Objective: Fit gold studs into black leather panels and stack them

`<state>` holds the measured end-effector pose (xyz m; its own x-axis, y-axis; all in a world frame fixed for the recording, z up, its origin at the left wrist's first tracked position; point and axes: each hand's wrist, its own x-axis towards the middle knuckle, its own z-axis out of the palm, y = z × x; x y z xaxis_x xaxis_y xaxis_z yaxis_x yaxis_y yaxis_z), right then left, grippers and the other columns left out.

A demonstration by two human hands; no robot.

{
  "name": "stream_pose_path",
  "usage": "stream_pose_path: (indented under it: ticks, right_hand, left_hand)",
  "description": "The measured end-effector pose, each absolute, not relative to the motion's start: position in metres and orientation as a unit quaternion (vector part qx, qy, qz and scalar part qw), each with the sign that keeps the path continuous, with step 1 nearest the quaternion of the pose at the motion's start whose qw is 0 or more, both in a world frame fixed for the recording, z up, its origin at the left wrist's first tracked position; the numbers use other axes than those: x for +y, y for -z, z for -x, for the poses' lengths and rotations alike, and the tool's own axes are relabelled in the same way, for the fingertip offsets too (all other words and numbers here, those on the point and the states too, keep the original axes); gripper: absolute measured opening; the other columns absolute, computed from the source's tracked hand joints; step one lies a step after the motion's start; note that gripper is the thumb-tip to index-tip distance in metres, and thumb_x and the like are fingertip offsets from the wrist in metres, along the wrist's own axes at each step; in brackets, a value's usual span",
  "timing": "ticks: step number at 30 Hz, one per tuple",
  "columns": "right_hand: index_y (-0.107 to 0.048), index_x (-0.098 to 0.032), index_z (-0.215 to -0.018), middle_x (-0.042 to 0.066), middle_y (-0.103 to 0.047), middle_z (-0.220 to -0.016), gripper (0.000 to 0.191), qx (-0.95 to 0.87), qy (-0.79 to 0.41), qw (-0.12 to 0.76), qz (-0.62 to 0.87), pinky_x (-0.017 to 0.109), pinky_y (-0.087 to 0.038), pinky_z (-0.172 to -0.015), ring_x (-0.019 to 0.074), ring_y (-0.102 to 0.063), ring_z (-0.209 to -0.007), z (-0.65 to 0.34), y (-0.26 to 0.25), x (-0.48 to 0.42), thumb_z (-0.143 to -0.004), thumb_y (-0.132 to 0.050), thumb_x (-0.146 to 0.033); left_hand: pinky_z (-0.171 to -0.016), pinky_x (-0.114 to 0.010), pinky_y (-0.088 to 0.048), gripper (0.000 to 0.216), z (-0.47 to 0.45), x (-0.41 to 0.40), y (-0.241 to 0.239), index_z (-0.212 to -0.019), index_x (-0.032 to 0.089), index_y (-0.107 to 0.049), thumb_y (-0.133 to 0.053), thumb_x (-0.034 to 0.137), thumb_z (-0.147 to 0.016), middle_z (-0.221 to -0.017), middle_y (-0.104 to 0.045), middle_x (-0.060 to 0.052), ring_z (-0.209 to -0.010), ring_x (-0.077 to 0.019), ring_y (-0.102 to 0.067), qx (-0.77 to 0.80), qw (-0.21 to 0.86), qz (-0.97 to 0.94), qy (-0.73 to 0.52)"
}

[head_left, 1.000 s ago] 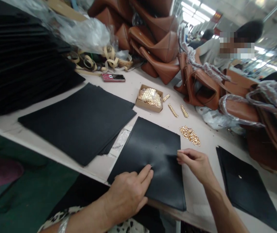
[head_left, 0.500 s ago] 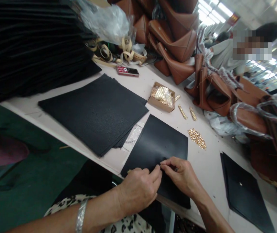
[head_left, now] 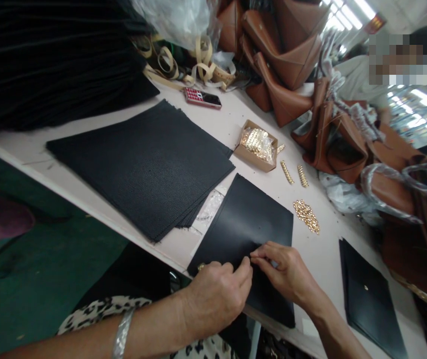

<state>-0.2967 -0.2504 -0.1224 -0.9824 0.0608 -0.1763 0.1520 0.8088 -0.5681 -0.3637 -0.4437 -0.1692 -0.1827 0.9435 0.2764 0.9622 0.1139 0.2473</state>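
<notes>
A smooth black leather sheet [head_left: 251, 219] lies at the table's near edge in front of me. My left hand [head_left: 213, 296] rests on its near part with fingers curled and pinched at the sheet's middle. My right hand [head_left: 286, 271] meets it there, thumb and forefinger pinched together over the same spot. What the fingertips hold is too small to make out. A small gold piece [head_left: 200, 267] shows by my left knuckles. A pile of gold studs [head_left: 306, 216] lies just beyond the sheet.
A stack of textured black sheets [head_left: 142, 164] lies to the left, a finished black sheet [head_left: 370, 294] to the right. A cardboard box of gold fittings [head_left: 256, 147], a red phone [head_left: 203, 98], brown leather bags [head_left: 288, 65] and a seated person [head_left: 363, 80] are farther back.
My left hand went from lying flat on the sheet to a pinch, and my right hand came leftward to meet it at the sheet's middle. The camera view shifted.
</notes>
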Motion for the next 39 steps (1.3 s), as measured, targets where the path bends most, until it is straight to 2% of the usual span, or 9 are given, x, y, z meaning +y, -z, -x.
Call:
stream_pose_path:
  ticks: [6,13,24,28,30,33,35,37,39]
  right_hand:
    - [-0.072,-0.022,-0.083,0.000,-0.073,-0.084,0.013,0.939,0.309,0.106,-0.108,0.025,-0.048,-0.071,0.0143,-0.067,-0.078,0.302,0.122,-0.250,-0.088,-0.061,-0.018]
    - [-0.067,-0.020,-0.072,-0.001,-0.067,-0.065,0.010,0.872,0.368,0.201,-0.252,0.024,-0.042,-0.055,0.0141,-0.060,-0.060,0.317,0.127,-0.243,-0.079,-0.065,-0.026]
    - [-0.063,-0.020,-0.065,-0.001,-0.062,-0.054,0.010,0.882,0.296,0.239,-0.278,0.023,-0.034,-0.045,0.0132,-0.055,-0.051,0.334,0.118,-0.245,-0.071,-0.070,-0.021]
    - [-0.065,-0.019,-0.070,-0.003,-0.060,-0.055,0.015,0.868,0.346,0.190,-0.300,0.022,-0.035,-0.044,0.0113,-0.052,-0.050,0.326,0.126,-0.243,-0.067,-0.077,-0.027]
    - [-0.067,-0.018,-0.078,-0.002,-0.063,-0.060,0.018,0.871,0.368,0.124,-0.300,0.023,-0.041,-0.050,0.0125,-0.056,-0.054,0.317,0.131,-0.239,-0.071,-0.075,-0.034]
    - [-0.070,-0.018,-0.098,0.006,-0.070,-0.086,0.028,0.904,0.295,-0.046,-0.305,0.031,-0.050,-0.071,0.0190,-0.064,-0.075,0.302,0.134,-0.224,-0.082,-0.063,-0.040]
    - [-0.065,-0.016,-0.118,0.012,-0.068,-0.107,0.046,0.900,0.225,-0.132,-0.348,0.039,-0.050,-0.081,0.0241,-0.064,-0.088,0.292,0.132,-0.210,-0.081,-0.063,-0.044]
    - [-0.057,-0.016,-0.132,0.015,-0.065,-0.116,0.065,0.865,0.247,-0.146,-0.411,0.042,-0.051,-0.080,0.0259,-0.064,-0.089,0.282,0.130,-0.199,-0.076,-0.067,-0.048]
    - [-0.053,-0.019,-0.138,0.013,-0.066,-0.117,0.075,0.804,0.382,-0.117,-0.440,0.040,-0.053,-0.076,0.0241,-0.066,-0.085,0.274,0.130,-0.198,-0.072,-0.071,-0.048]
  left_hand:
    - [-0.049,-0.033,-0.045,0.039,0.365,-0.442,0.170,-0.125,0.011,-0.057,-0.047,0.024,-0.091,-0.128,-0.064,-0.009,-0.067,-0.0176,-0.061,-0.744,0.005,0.641,0.190]
    - [-0.049,-0.033,-0.046,0.039,0.363,-0.443,0.172,-0.125,0.010,-0.058,-0.047,0.024,-0.091,-0.130,-0.064,-0.009,-0.066,-0.0173,-0.061,-0.745,-0.001,0.638,0.197]
    - [-0.049,-0.033,-0.046,0.035,0.364,-0.442,0.175,-0.122,0.011,-0.060,-0.051,0.022,-0.090,-0.129,-0.064,-0.011,-0.065,-0.0179,-0.061,-0.739,-0.007,0.641,0.209]
    - [-0.050,-0.033,-0.047,0.033,0.365,-0.444,0.177,-0.121,0.012,-0.059,-0.048,0.019,-0.091,-0.128,-0.065,-0.011,-0.067,-0.0186,-0.063,-0.731,0.004,0.650,0.206]
    - [-0.051,-0.034,-0.049,0.034,0.366,-0.445,0.177,-0.122,0.012,-0.058,-0.049,0.018,-0.090,-0.124,-0.066,-0.010,-0.068,-0.0194,-0.064,-0.728,0.000,0.654,0.208]
    - [-0.055,-0.035,-0.054,0.035,0.369,-0.446,0.174,-0.124,0.015,-0.056,-0.049,0.016,-0.090,-0.116,-0.069,-0.006,-0.073,-0.0204,-0.066,-0.726,-0.023,0.651,0.218]
    - [-0.058,-0.036,-0.056,0.035,0.371,-0.446,0.172,-0.125,0.016,-0.055,-0.050,0.015,-0.090,-0.113,-0.069,-0.005,-0.076,-0.0208,-0.067,-0.729,-0.030,0.644,0.231]
    - [-0.058,-0.036,-0.058,0.035,0.371,-0.447,0.171,-0.124,0.016,-0.055,-0.049,0.014,-0.090,-0.111,-0.069,-0.005,-0.075,-0.0208,-0.068,-0.729,-0.020,0.640,0.243]
    - [-0.056,-0.036,-0.058,0.036,0.370,-0.450,0.172,-0.123,0.016,-0.056,-0.047,0.011,-0.089,-0.107,-0.070,-0.005,-0.071,-0.0204,-0.069,-0.716,0.002,0.651,0.251]
